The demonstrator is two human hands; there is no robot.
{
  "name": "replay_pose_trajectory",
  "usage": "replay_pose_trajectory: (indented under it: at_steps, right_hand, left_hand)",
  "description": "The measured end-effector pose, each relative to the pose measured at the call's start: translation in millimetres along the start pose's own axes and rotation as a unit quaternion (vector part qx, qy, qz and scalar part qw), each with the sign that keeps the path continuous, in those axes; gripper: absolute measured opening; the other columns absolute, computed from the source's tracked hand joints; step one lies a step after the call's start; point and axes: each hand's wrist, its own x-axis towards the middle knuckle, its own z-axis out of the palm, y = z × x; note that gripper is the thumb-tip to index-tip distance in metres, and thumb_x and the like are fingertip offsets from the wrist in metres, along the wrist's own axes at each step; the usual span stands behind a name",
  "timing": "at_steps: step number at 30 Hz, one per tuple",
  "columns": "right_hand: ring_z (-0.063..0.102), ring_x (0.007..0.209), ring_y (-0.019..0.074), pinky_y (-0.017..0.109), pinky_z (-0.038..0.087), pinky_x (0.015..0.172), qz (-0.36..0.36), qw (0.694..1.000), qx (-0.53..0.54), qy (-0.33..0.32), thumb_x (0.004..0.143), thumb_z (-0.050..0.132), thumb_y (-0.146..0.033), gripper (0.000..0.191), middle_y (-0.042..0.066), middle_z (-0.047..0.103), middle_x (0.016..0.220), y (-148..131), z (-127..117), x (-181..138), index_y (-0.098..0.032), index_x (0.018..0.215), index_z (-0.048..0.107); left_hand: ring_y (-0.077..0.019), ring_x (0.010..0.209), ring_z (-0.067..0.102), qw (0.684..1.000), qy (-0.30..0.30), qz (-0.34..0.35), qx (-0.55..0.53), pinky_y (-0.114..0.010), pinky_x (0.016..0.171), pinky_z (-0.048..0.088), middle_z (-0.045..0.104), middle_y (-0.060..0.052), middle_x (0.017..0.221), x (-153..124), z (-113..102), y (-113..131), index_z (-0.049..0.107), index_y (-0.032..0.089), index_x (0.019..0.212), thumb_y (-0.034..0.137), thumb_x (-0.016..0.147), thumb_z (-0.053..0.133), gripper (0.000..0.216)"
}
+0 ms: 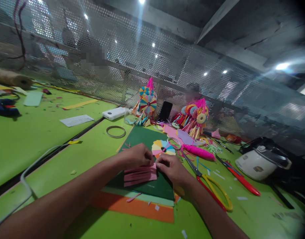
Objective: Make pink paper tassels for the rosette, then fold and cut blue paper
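Note:
A strip of pink paper (140,176), cut into a fringe along its left part, lies over a dark green sheet (145,136). My left hand (139,156) pinches its top edge near the uncut end. Close beside it, my right hand (173,167) has its thumb and fingers closed on the upper right corner of the same paper. The fingertips almost meet. Just behind them rests a multicoloured pleated paper disc (163,148). An orange sheet (142,212) sticks out from under the green one at the near side.
To the right lie scissors with yellow handles (217,189), a red-handled tool (243,182) and a bundle of magenta yarn (199,152). Colourful tasselled ornaments (148,103) and a phone (165,111) stand at the back. A tape ring (116,131), power bank (114,113) and white pot (254,164) surround the work.

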Motion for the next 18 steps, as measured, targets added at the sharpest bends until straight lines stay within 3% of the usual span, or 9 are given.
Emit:
replay_pose_trajectory:
  at_steps: [7,18]
  right_hand:
    - [0.052,0.069,0.0124,0.022,0.038,0.065,0.000,1.000,0.000,0.014,0.080,0.055,-0.014,0.011,-0.001,0.059,0.070,-2.1,2.3,0.3,-0.016,0.071,0.061]
    - [0.047,0.062,0.0111,0.022,0.037,0.059,0.027,0.999,0.030,-0.009,0.081,0.054,-0.019,0.011,-0.002,0.054,0.065,-3.7,2.9,2.0,-0.016,0.071,0.059]
  left_hand:
    - [-0.0107,0.056,0.042,1.000,0.000,-0.021,0.010,-0.021,0.051,0.030,0.051,0.003,0.055,2.5,4.4,-1.0,0.067,0.013,0.069,0.028,0.064,0.054,0.020]
    - [-0.0128,0.058,0.045,0.998,0.003,-0.024,0.060,-0.023,0.052,0.032,0.055,0.002,0.059,-0.7,3.5,2.5,0.066,0.015,0.072,0.029,0.064,0.053,0.021]
